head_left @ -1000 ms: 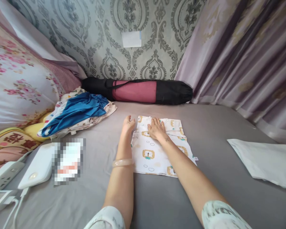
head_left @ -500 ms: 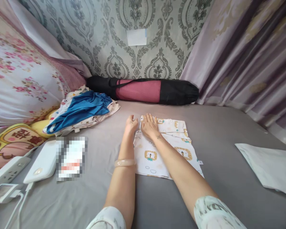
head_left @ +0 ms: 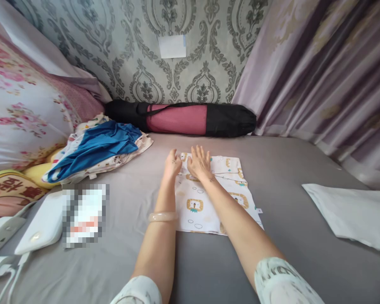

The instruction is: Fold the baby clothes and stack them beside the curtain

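You've only got the one view here, the cam on your head, so there's no second view to share anything with. It looks forward and down across the grey bed (head_left: 288,169), pretty close in, with the folded printed cloth (head_left: 193,211) about mid-frame. It faces the patterned wall (head_left: 209,63), curtain (head_left: 319,76) on the right. Edges look stretched, probably lens warp.

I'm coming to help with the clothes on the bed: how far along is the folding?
Done: the lion-print garment lies folded into a flat rectangle on the grey sheet. In hand: the right hand presses flat on its far end, the left hand rests at its far left corner. Left: the blue and printed clothes lie heaped, unfolded, by the pillow.
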A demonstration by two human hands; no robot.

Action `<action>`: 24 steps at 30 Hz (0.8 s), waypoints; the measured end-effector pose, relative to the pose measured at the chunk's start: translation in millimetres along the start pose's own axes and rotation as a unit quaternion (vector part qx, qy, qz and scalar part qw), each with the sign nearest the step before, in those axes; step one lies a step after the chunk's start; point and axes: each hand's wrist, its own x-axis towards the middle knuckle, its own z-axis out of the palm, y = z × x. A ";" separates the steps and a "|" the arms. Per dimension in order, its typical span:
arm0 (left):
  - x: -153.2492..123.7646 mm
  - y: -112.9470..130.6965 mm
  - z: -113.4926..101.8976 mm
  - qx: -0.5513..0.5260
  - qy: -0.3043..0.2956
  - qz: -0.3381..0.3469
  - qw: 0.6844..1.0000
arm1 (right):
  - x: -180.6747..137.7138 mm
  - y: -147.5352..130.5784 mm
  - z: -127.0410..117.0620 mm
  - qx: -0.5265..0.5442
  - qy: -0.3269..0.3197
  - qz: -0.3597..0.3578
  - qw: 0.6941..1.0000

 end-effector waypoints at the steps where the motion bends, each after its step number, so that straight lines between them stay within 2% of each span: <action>1: -3.8 4.2 3.5 0.021 -0.017 0.025 0.999 | -3.2 9.2 -2.5 -0.015 0.015 0.023 1.000; 5: -18.6 14.6 24.4 0.118 -0.088 0.097 0.984 | -16.9 38.3 -3.7 -0.042 -0.018 0.063 0.997; 10: -26.0 11.5 39.1 0.180 -0.140 0.093 0.969 | -20.7 42.2 0.0 -0.039 -0.035 0.069 0.996; 15: -27.9 15.4 35.4 0.202 -0.134 0.090 0.966 | -18.0 47.7 -8.9 -0.011 -0.060 0.071 0.996; 20: -33.6 19.6 41.3 0.243 -0.116 0.143 0.952 | -28.2 69.6 -13.9 -0.039 -0.011 0.096 0.995; 24: -36.9 15.6 53.4 0.275 -0.127 0.187 0.935 | -35.5 75.7 -7.7 -0.054 -0.005 0.096 0.994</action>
